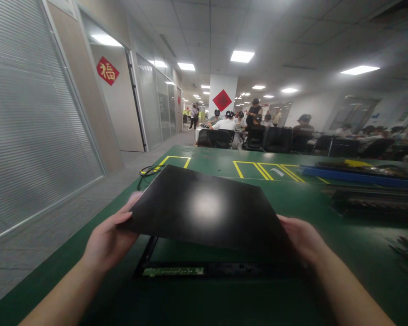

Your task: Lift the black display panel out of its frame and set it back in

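Observation:
A flat black screen panel [177, 203] is held up between my two hands, slightly tilted, with a bright light reflected in its glossy face. My left hand [105, 235] grips its left edge, thumb on top. At the right edge my right hand [302, 240] is closed on the panel, its fingers partly hidden behind it. Beneath the panel a black frame [224, 268] lies on the green table, partly covered. Along the frame's near side runs a narrow green circuit board [173, 271].
Yellow tape outlines [258, 170] mark the far part of the green table [207, 156]. A black cable [149, 171] lies at the far left. Dark parts with a blue strip [357, 175] are stacked at right, and dark tools [406, 253] lie nearer. People sit beyond.

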A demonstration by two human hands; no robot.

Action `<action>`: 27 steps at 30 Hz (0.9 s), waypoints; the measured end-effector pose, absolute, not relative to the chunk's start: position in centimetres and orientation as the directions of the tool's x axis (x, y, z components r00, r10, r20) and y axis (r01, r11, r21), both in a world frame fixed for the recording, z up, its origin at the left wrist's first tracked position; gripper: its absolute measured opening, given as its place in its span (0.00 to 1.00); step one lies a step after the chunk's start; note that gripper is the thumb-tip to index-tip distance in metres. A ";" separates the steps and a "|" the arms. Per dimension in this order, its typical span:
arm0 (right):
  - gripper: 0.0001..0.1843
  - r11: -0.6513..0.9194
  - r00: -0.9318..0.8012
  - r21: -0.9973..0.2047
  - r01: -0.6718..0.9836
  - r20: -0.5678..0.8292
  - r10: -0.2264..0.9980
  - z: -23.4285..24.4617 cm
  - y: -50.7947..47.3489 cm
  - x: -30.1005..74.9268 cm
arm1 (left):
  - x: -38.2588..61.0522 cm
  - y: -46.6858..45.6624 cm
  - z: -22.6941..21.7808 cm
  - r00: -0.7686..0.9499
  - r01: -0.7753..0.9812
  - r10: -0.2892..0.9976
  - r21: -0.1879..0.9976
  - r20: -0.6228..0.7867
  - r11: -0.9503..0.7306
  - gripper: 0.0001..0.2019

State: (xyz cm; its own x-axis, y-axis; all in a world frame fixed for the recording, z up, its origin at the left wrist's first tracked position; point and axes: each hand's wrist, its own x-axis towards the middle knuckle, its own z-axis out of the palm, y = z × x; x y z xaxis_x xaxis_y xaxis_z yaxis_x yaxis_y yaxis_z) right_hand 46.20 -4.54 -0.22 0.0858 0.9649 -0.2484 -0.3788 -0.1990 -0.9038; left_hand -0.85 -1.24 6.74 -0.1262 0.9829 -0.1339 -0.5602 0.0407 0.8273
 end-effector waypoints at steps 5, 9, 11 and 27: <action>0.21 -0.231 0.107 -0.869 -0.437 -0.305 0.946 0.3 -4.4 47.3 | -1.0 -1.3 6.3 -0.088 -0.515 0.994 0.857 -0.067 0.012 0.26; 0.27 -0.178 0.159 -0.854 -0.489 -0.288 0.944 0.8 -4.5 47.5 | -0.8 -1.3 5.9 -0.059 -0.480 0.998 0.877 -0.038 0.005 0.25; 0.28 -0.164 0.163 -0.849 -0.502 -0.280 0.946 0.8 -4.5 47.5 | -0.8 -1.1 5.6 -0.065 -0.485 0.997 0.874 -0.049 0.011 0.25; 0.25 -0.113 0.364 -0.944 -0.310 -0.227 0.903 0.3 -4.1 46.7 | -0.4 -1.1 5.3 -0.025 -0.420 0.999 0.907 0.024 -0.032 0.24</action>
State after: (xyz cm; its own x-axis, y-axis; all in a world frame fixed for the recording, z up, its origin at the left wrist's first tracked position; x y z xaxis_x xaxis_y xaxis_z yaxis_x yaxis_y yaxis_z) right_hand 46.73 -4.13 0.25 0.3640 0.9032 -0.2275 -0.3095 -0.1131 -0.9441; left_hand -0.45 -1.07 5.34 -0.0250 0.9994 0.0236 -0.4204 -0.0320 0.9068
